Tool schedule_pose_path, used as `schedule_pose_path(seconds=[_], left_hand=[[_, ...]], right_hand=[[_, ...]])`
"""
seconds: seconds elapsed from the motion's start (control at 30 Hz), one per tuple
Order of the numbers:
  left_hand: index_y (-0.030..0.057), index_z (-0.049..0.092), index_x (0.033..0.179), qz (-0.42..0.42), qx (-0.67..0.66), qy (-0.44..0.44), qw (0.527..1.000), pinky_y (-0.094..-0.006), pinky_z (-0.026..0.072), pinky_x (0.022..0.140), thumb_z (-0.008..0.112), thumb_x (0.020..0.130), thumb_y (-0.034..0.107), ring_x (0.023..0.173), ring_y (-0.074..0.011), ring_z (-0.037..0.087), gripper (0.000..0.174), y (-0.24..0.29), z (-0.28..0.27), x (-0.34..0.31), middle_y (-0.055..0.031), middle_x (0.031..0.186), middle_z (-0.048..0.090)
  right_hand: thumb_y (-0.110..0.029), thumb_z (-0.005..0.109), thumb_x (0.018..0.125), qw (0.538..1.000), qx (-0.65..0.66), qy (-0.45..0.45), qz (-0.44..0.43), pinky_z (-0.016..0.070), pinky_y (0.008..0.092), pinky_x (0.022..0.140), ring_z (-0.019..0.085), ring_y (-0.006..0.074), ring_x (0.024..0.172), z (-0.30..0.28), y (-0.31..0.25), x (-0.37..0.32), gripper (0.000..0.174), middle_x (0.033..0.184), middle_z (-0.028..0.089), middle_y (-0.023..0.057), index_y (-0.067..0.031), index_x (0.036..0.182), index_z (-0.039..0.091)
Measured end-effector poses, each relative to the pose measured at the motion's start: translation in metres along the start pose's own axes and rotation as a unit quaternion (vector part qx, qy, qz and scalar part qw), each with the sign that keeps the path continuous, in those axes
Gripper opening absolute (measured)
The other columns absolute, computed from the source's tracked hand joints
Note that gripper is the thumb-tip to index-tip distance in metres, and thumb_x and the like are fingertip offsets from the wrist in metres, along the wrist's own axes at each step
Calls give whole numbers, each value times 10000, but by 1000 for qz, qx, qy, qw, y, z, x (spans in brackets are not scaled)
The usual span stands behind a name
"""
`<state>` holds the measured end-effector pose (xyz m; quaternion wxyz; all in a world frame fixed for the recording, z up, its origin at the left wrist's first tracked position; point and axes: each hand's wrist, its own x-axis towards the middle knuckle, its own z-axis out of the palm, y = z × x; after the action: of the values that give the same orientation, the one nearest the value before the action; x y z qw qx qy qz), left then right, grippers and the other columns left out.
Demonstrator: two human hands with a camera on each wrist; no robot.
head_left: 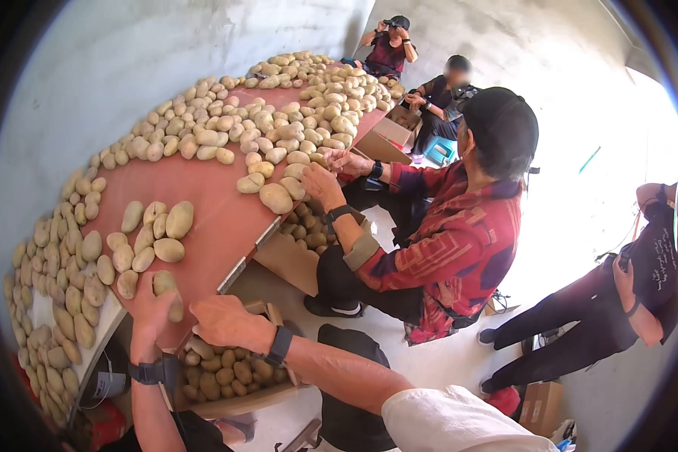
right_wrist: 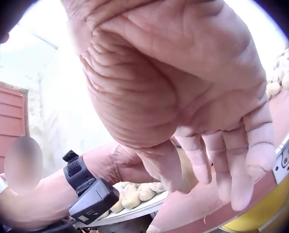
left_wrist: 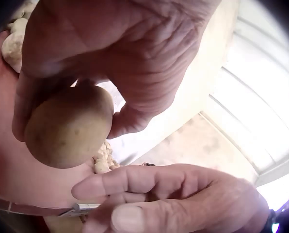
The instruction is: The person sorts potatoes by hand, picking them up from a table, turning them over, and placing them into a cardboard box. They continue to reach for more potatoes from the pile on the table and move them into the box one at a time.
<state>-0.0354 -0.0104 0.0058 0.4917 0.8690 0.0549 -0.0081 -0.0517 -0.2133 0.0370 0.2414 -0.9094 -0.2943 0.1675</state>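
Note:
In the head view my left hand (head_left: 152, 307) grips a pale potato (head_left: 169, 292) over the near end of the red tabletop (head_left: 196, 226). The left wrist view has this potato (left_wrist: 69, 126) between the thumb and fingers of my left hand (left_wrist: 120, 53). Just to its right, my right hand (head_left: 233, 324) holds nothing. Its fingers look relaxed and loosely bent in the left wrist view, below the potato. In the right wrist view the palm and extended fingers of my right hand (right_wrist: 183, 97) partly hide the left hand and potato.
Potatoes (head_left: 147, 241) lie in a small group on the tabletop, with many more along the wall side. A box of potatoes (head_left: 222, 373) stands below the right forearm. A person in a red patterned shirt (head_left: 459, 241) sits close at the right; several others are farther off.

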Motion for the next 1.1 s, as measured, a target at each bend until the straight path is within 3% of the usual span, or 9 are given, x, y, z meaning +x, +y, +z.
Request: schedule_pose_path(seconds=[0.1, 0.17, 0.27, 0.4, 0.47, 0.57, 0.8, 0.87, 1.1], left_hand=[[-15, 559, 1331, -7, -183, 36, 982, -370, 525, 970, 624, 910, 163, 1125, -256, 657, 462, -23, 9, 10, -141, 1217, 668], [-33, 538, 1375, -10, -265, 66, 962, -361, 535, 950, 590, 956, 163, 1132, -234, 653, 466, -16, 13, 10, -112, 1231, 661], [-32, 559, 1335, 19, -328, -2, 945, -359, 515, 989, 596, 1005, 222, 1121, -217, 649, 418, 14, 10, -3, -135, 1228, 675], [-6, 566, 1357, 23, -431, -9, 902, -360, 521, 990, 564, 1076, 246, 1124, -208, 647, 377, 12, 11, -4, -135, 1240, 677], [-3, 563, 1364, 17, -457, -22, 889, -363, 521, 995, 558, 1094, 260, 1124, -208, 648, 377, 10, 10, -5, -132, 1241, 678], [22, 633, 1286, 13, -491, -31, 871, -343, 514, 996, 590, 1099, 337, 1160, -178, 646, 369, 22, 12, -15, -89, 1256, 676], [8, 604, 1338, 41, -492, -15, 870, -363, 476, 1041, 564, 1112, 369, 1174, -193, 618, 427, 28, 6, -18, -84, 1268, 655], [13, 577, 1367, 56, -490, -32, 870, -367, 466, 1057, 551, 1119, 367, 1188, -190, 605, 433, 24, 2, -17, -86, 1292, 637], [8, 615, 1261, 108, -468, -59, 875, -384, 480, 1036, 499, 1130, 413, 1173, -215, 614, 442, 42, -11, -29, -124, 1228, 658]], right_hand=[[-206, 692, 932, 997, 55, 42, 45, 550, 516, 914, 692, 436, 1072, 2, 1, -1, 432, 1077, 728, 256, 51, 1258, 574], [-243, 696, 953, 976, 135, 171, -12, 537, 504, 951, 682, 448, 1100, 20, 7, 7, 619, 1135, 697, 299, 55, 1419, 420], [-262, 709, 950, 951, 271, 150, -23, 528, 483, 970, 693, 436, 1077, 23, 6, 16, 720, 1174, 667, 318, 52, 1486, 346], [-285, 722, 956, 929, 336, 154, 17, 539, 435, 930, 704, 352, 1004, 18, -4, 18, 763, 1133, 674, 253, 42, 1513, 318], [-315, 744, 957, 880, 446, 163, 5, 550, 386, 850, 675, 234, 922, 18, -6, 21, 793, 1087, 669, 169, 13, 1537, 313], [-347, 761, 960, 833, 536, 136, 25, 554, 341, 766, 641, 161, 871, 16, -11, 21, 815, 1082, 656, 112, -9, 1552, 315], [-296, 747, 971, 804, 580, 130, 17, 510, 287, 572, 592, 129, 681, 1, -14, 16, 686, 1053, 630, 125, -45, 1497, 384], [-309, 738, 978, 788, 609, 90, 8, 449, 255, 492, 567, 104, 625, -3, -11, 18, 669, 1016, 621, 106, -71, 1506, 402], [-376, 702, 1010, 750, 660, 43, 1, 442, 262, 531, 588, 116, 701, -11, -15, 9, 714, 998, 598, 75, -4, 1526, 378]])
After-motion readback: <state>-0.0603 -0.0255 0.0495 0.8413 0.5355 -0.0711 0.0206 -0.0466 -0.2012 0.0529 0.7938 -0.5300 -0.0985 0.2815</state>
